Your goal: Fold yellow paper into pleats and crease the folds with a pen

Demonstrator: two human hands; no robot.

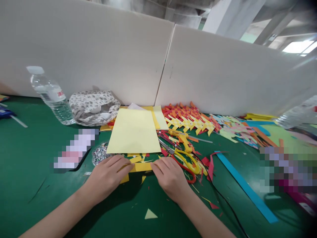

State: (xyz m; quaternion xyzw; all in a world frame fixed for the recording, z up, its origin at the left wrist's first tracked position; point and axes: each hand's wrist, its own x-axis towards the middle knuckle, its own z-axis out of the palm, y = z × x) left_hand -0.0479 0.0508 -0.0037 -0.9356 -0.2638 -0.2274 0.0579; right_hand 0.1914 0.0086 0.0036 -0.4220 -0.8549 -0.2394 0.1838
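Note:
A short yellow paper strip (143, 167) stretches between my two hands, just above the green table. My left hand (109, 173) pinches its left end with closed fingers. At the right end, my right hand (169, 175) has its fingers closed on the same strip. Behind the strip lies a pale yellow paper sheet (135, 130). Yellow paper scraps (125, 179) lie under and beside my left hand. To the right of my right hand are yellow-handled scissors (190, 162) and a yellow glue gun (184, 140). My fingertips partly hide the strip's ends.
A dish of small shiny beads or eyes (99, 152) sits left of the sheet. Woven paper fish (190, 119) pile along the white partition (210, 69). A blue strip (247, 188) and a black cord (226, 201) lie right. A water bottle (53, 96) stands left beside a patterned cloth (94, 107).

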